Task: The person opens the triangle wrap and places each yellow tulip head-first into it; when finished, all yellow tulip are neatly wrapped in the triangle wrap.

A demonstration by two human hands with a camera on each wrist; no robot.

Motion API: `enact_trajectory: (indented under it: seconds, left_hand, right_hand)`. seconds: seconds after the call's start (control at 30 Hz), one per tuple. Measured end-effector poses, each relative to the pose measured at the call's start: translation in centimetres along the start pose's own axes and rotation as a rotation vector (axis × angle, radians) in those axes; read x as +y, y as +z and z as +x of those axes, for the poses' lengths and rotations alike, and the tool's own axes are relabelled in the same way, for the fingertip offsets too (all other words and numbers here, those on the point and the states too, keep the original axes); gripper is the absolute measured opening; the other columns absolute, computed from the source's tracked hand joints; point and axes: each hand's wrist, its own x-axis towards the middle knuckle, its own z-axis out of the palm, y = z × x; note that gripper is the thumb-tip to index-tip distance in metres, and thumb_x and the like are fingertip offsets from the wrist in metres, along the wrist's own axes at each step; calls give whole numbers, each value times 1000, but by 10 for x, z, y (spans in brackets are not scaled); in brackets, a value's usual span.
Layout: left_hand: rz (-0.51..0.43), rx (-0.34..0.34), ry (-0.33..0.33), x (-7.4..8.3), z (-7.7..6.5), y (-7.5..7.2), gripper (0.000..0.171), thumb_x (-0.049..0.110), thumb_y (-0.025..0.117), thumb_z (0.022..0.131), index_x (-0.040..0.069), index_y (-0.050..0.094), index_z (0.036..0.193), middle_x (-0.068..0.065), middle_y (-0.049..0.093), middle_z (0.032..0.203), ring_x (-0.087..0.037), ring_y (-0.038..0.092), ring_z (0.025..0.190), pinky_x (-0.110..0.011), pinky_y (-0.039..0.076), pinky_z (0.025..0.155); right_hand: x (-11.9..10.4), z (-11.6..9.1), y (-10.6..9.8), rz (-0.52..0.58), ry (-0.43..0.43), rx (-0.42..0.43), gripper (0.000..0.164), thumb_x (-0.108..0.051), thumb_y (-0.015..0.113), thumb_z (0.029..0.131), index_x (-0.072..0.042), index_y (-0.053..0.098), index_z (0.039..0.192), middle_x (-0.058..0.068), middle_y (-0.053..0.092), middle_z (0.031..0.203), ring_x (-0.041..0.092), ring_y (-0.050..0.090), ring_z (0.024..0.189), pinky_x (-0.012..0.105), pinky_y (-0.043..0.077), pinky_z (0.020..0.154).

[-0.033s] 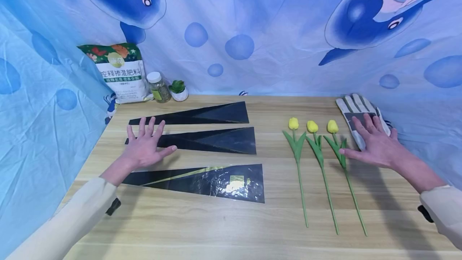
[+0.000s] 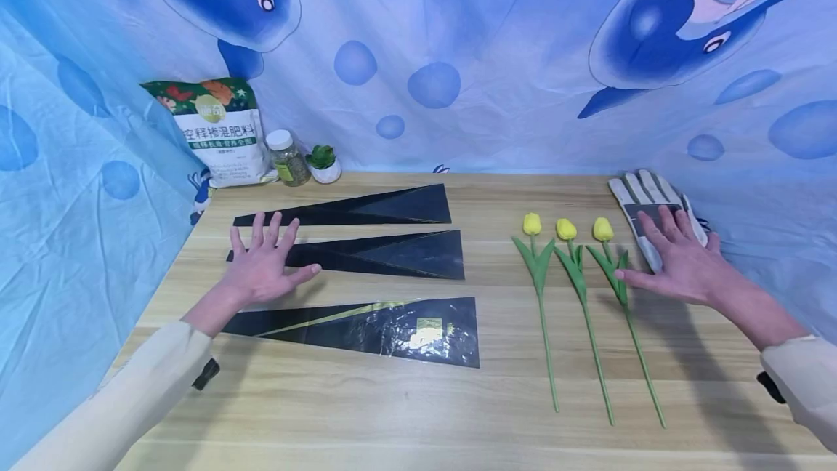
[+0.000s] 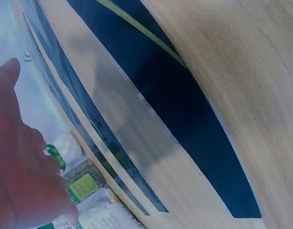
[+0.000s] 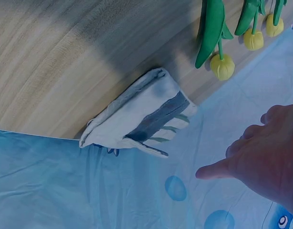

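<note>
My left hand (image 2: 264, 264) is held with fingers spread above the narrow ends of the flat black tapered plastic sleeves. The back sleeve (image 2: 405, 207) and middle sleeve (image 2: 412, 256) lie close together, while the front sleeve (image 2: 353, 331) is shiny with a gold stripe. Three yellow artificial tulips lie side by side: a left tulip (image 2: 532, 224), a middle tulip (image 2: 566, 230) and a right tulip (image 2: 602, 229). Fingers also spread, my right hand (image 2: 683, 260) overlaps a work glove (image 2: 637, 195) and the right tulip's leaves in the head view. The right wrist view shows the glove (image 4: 148, 114) apart from that hand.
At the back left stand a fertilizer bag (image 2: 225, 140), a white-lidded jar (image 2: 289, 158) and a small potted plant (image 2: 325, 164). Blue cloth (image 2: 497, 122) printed with dolphins hangs behind the wooden table (image 2: 392, 420) and along its sides.
</note>
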Motion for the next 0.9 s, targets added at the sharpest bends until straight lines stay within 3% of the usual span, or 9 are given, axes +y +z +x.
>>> enact_trajectory:
  seconds: [0.27, 0.37, 0.43, 0.47, 0.57, 0.6, 0.7, 0.8, 0.9]
  left_hand:
    - [-77, -7, -5, 4, 8, 6, 101, 67, 44, 97, -1, 4, 159, -34, -4, 160, -52, -11, 145, -74, -10, 106]
    - [-115, 48, 21, 13, 28, 8, 87, 52, 50, 101, -7, 17, 156, -37, 12, 157, -55, 7, 144, -74, 8, 109]
    - [-141, 107, 63, 24, 51, 8, 71, 39, 54, 103, -10, 34, 150, -37, 28, 153, -55, 22, 141, -69, 20, 110]
    - [-159, 134, 84, 31, 64, 8, 62, 33, 56, 102, -10, 42, 146, -35, 35, 150, -54, 29, 138, -67, 25, 109]
    - [-242, 172, 135, 53, 102, 9, 44, 22, 59, 101, -5, 58, 135, -28, 49, 143, -49, 45, 130, -58, 36, 107]
    - [-281, 166, 139, 60, 114, 10, 42, 21, 59, 101, -4, 59, 135, -25, 50, 143, -48, 51, 124, -56, 40, 104]
    - [-354, 138, 133, 77, 142, 13, 43, 21, 60, 102, -1, 58, 138, -20, 48, 148, -44, 49, 128, -52, 38, 107]
    - [-404, 110, 119, 88, 161, 15, 48, 24, 61, 102, 0, 53, 143, -17, 42, 153, -40, 37, 139, -50, 30, 114]
    - [-436, 89, 111, 95, 172, 18, 49, 25, 61, 102, 2, 52, 144, -15, 38, 156, -37, 21, 148, -49, 21, 118]
  right_hand:
    - [-7, 3, 2, 27, -25, 20, 110, -58, 63, 91, -3, -4, 159, 36, -10, 158, 57, -6, 142, 85, 6, 97]
    - [-20, 13, 4, 79, -110, 88, 103, -46, 67, 94, 4, 4, 158, 40, 7, 156, 61, 26, 135, 78, 24, 99]
    - [-34, 25, 6, 126, -191, 152, 94, -34, 71, 94, 9, 14, 155, 42, 35, 144, 52, 61, 103, 70, 39, 95]
    - [-44, 33, 8, 151, -228, 172, 89, -29, 71, 94, 11, 19, 154, 40, 52, 128, 44, 67, 80, 65, 48, 86]
    - [-77, 61, 14, 235, -295, 153, 78, -23, 70, 96, 10, 27, 152, 21, 62, 74, 17, 44, 37, 47, 55, 60]
    - [-89, 71, 16, 261, -301, 132, 76, -25, 68, 98, 8, 28, 153, 17, 62, 74, 14, 38, 34, 41, 53, 56]
    - [-123, 103, 22, 302, -313, 79, 73, -32, 63, 101, 2, 28, 155, 16, 59, 70, 22, 54, 47, 36, 48, 53]
    - [-146, 132, 26, 336, -328, 80, 67, -33, 59, 102, 3, 33, 153, 27, 65, 114, 37, 69, 87, 42, 56, 75]
    - [-160, 154, 31, 438, -312, 61, 61, -27, 58, 103, 6, 37, 150, 26, 51, 141, 41, 59, 119, 48, 51, 96]
